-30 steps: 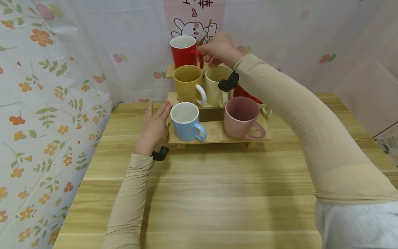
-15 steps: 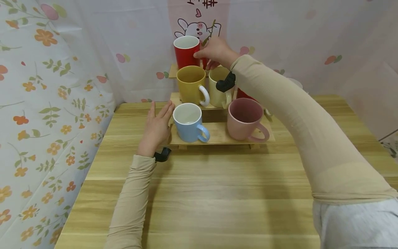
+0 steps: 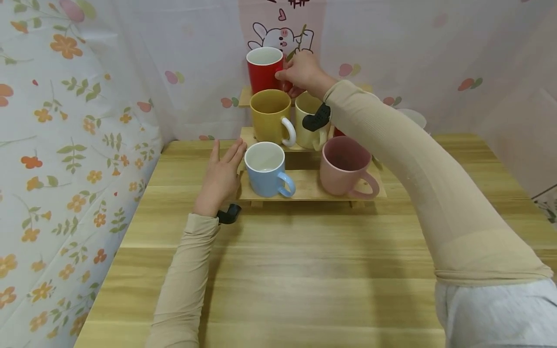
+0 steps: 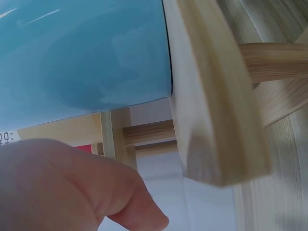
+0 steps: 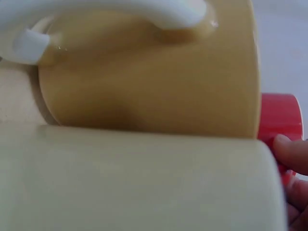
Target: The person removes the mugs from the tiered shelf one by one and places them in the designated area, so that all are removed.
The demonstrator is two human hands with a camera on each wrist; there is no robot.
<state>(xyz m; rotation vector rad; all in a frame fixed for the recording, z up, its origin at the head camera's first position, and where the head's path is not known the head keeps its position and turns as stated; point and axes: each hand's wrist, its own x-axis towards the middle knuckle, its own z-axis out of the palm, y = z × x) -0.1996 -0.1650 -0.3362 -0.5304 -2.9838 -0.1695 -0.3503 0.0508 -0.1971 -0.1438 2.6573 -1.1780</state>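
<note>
On the top tier of a wooden step shelf (image 3: pixel 304 187) stands a red mug (image 3: pixel 263 75), white inside. My right hand (image 3: pixel 303 72) pinches its handle at the mug's right side, fingers covering most of that handle. In the right wrist view the thumb (image 5: pixel 291 153) lies against the red handle. My left hand (image 3: pixel 219 181) rests with extended fingers at the shelf's left end, beside a light blue mug (image 3: pixel 262 180) on the lowest tier. In the left wrist view, a finger or thumb (image 4: pixel 96 180) shows below the blue mug and the tier's edge.
A mustard mug (image 3: pixel 265 123) with a white handle and a cream mug (image 3: pixel 303 133) fill the middle tier, in front of the red one. A pink mug (image 3: pixel 338 178) stands at the lowest tier's right. Another red item (image 3: pixel 337 132) is mostly hidden behind my right sleeve.
The red mug's handle has turned further right, and my right fingers now cover it. The left hand keeps its place at the shelf. The whole head view has shifted slightly.
</note>
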